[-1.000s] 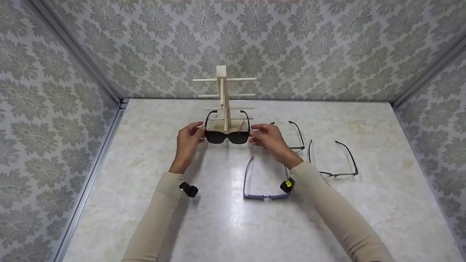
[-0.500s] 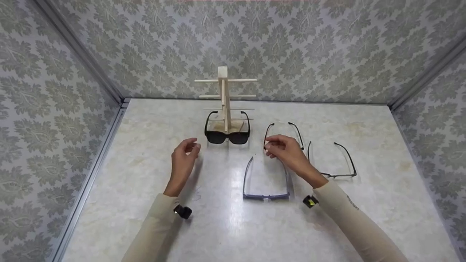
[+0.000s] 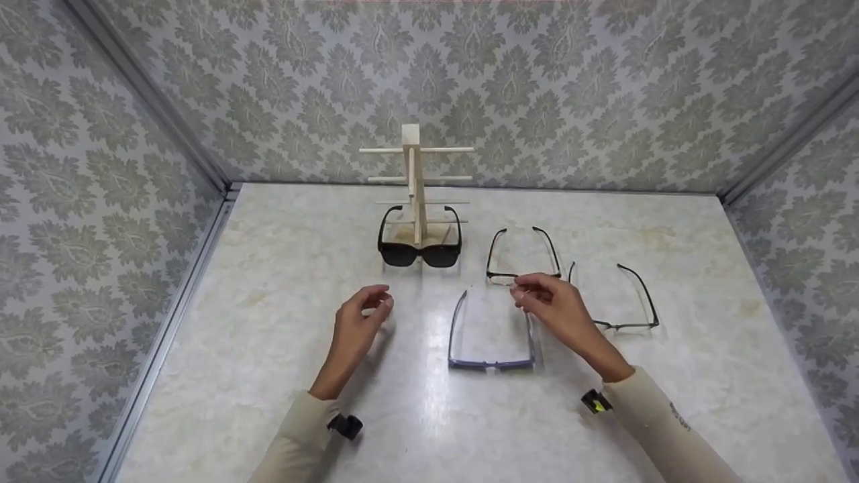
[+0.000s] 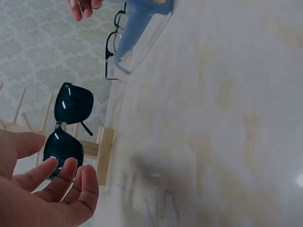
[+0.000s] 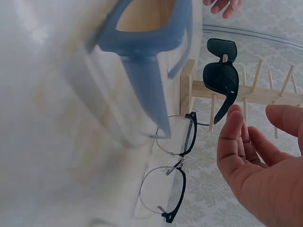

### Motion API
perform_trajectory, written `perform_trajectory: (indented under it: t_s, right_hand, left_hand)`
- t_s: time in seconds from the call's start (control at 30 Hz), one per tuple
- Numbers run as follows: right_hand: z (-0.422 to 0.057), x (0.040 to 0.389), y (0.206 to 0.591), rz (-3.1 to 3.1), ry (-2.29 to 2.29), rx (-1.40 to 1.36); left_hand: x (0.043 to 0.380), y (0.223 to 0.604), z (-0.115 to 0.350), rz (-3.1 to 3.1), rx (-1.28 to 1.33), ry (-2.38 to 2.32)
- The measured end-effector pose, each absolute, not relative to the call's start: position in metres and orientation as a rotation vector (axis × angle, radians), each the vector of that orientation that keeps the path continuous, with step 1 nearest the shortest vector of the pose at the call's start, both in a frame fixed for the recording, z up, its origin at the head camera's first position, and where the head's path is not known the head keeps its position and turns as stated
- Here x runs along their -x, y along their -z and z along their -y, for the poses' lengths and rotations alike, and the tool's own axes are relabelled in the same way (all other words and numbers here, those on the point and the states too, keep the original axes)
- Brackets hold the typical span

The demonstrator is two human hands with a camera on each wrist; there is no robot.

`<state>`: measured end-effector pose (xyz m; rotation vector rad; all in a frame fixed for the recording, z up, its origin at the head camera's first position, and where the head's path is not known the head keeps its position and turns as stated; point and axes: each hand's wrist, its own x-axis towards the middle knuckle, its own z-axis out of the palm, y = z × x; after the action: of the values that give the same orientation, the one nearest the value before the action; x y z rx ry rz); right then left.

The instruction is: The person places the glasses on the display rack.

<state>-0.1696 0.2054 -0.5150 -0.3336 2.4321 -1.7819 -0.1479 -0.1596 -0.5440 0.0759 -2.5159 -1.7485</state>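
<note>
Black sunglasses (image 3: 439, 255) hang on the lowest peg of a wooden display stand (image 3: 411, 161), lenses facing me, temples reaching back around the post. My left hand (image 3: 356, 325) hovers in front and to the left of them, fingers loosely curled around nothing. My right hand (image 3: 564, 315), likewise holding nothing, is above the table between blue-framed glasses (image 3: 470, 364) and black-framed glasses (image 3: 551, 247), partly covering both. Both pairs lie with temples unfolded. In the right wrist view the blue glasses (image 5: 147, 80) loom close and blurred, with a dark half-rim pair (image 5: 179, 194) behind.
Another dark-framed pair (image 3: 649, 295) lies farther right, partly behind my right hand. Bare pegs (image 3: 449, 149) stick out from the stand's upper part. Patterned walls (image 3: 537, 80) enclose the marbled table (image 3: 268, 268) at the back and sides.
Both hands have come off the sunglasses, which stay on the stand. They have drawn back toward me, the right one also shifting rightward over the other glasses.
</note>
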Motion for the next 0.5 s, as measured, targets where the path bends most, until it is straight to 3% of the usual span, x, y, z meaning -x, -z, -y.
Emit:
perform_trajectory:
  t_s: [0.5]
  right_hand:
    - [-0.232, 0.133, 0.53, -2.447, 1.812, 0.257]
  left_hand:
    - [0.121, 0.559, 0.131, 2.487, 0.071, 1.91]
